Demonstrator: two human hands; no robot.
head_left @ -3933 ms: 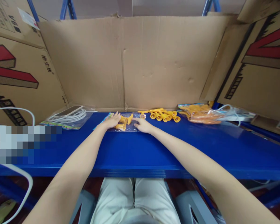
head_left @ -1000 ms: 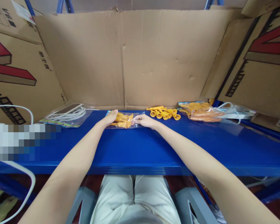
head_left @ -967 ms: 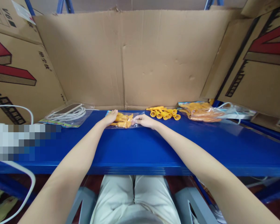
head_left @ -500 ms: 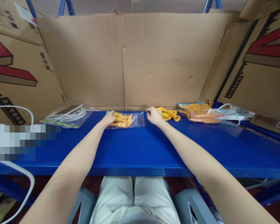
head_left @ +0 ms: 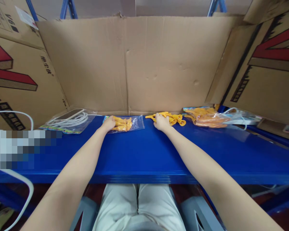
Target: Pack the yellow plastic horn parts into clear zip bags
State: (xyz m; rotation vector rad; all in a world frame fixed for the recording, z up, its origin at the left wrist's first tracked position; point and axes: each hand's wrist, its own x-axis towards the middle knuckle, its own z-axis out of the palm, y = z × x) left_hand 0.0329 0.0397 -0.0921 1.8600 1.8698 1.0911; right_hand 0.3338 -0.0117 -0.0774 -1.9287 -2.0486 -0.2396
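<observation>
Curling over the near-left end of the clear bag [head_left: 137, 122], my left hand [head_left: 109, 123] is hiding that corner, and only a sliver of coloured header is peeking out above it. My left fingers are bending down onto the plastic, partly closed; whether they are pinching it or just pressing, I can't tell. Inside, the yellow pieces [head_left: 122, 124] are lying bunched at the left, while the bag's right end is lying flat on the blue shelf [head_left: 144, 150].

Over to the right, my right hand [head_left: 162, 123] is sitting on the loose yellow horns [head_left: 177, 118], covering several of them (a lousy view, with my own knuckles blocking it!). Those fingers are curling too, partly closed, but their tips are dropping out of sight, so I can't say what they are gripping. Thin stems are poking out to the left, and flared ends are showing on the right.

Further right, the stuffed bag [head_left: 205, 117] is glaring so much that its orange-yellow contents are blurring together, with a white cord [head_left: 236, 112] looping beside it. On the left, the cable bag [head_left: 69, 121] is holding a coiled white cable, and a pixelated patch [head_left: 21, 147] is masking whatever is underneath. Behind everything, the cardboard panel [head_left: 127, 64] is walling off the back.
</observation>
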